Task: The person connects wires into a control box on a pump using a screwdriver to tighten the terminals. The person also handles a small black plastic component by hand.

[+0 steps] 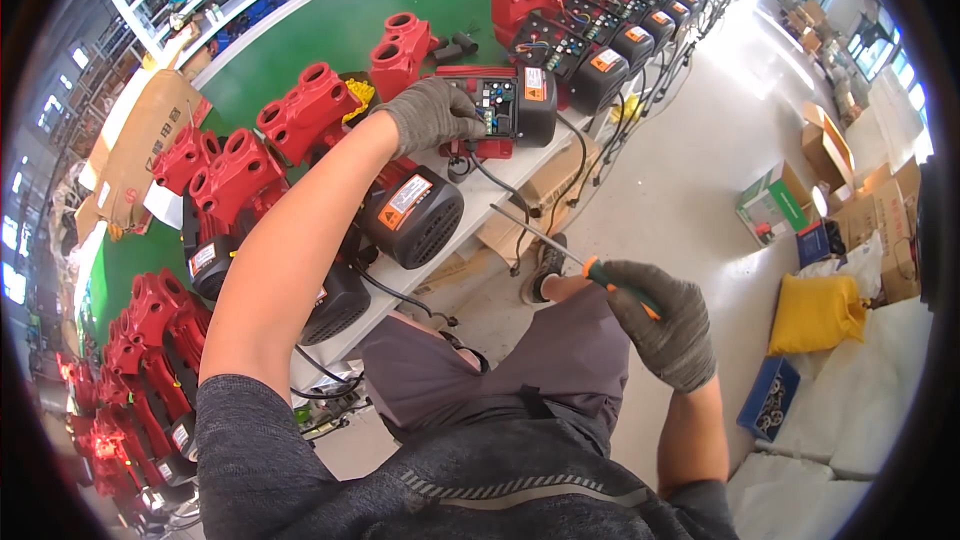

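My left hand (432, 118), in a grey knit glove, reaches across the bench to a red and black motor-pump unit (540, 125). Its fingers are bent together at the edge of the exposed circuit board (497, 98); whatever they pinch is hidden. From under that unit a black cable (495, 178) hangs over the bench edge. A screwdriver (602, 273) with a green and orange handle is gripped in my gloved right hand (668, 325), off to the right above the floor. Its long shaft points up and left toward the bench edge, apart from the unit.
Closest to my left forearm stand more red pump units with black motors (412, 212). A long row of similar units (600, 45) runs along the green bench top (290, 25). On the right are a yellow sack (815, 315), cartons (775, 202) and a blue bin (768, 395).
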Demonstrator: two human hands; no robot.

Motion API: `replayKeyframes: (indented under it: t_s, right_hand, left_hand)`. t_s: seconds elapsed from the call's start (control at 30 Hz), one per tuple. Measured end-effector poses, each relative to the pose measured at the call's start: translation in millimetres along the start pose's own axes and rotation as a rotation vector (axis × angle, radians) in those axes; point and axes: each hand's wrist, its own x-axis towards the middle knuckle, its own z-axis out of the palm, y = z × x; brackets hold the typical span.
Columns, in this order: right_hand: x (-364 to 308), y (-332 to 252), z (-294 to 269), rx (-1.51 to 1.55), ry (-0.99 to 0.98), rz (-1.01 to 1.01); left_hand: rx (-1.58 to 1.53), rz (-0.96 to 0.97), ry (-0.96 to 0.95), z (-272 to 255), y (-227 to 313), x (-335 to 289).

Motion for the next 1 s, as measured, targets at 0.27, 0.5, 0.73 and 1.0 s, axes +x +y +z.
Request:
replayKeyframes:
  t_s: [0.27,0.5,0.73,1.0]
  right_hand:
    - [-33,97,3,1.012,0.153,0.269]
    - [-29,145,43,0.938,-0.054,0.22]
    - [-7,124,59,0.932,-0.235,0.398]
    - [-9,118,60,0.794,-0.262,0.398]
  left_hand:
    - [-0.177,-0.201,0.21,-39,42,-66]
    - [-0.044,-0.164,0.4,-17,5,-86]
    - [0.104,-0.29,0.311,-1,32,-65]
    - [0.533,-0.101,0.509,26,55,-31]
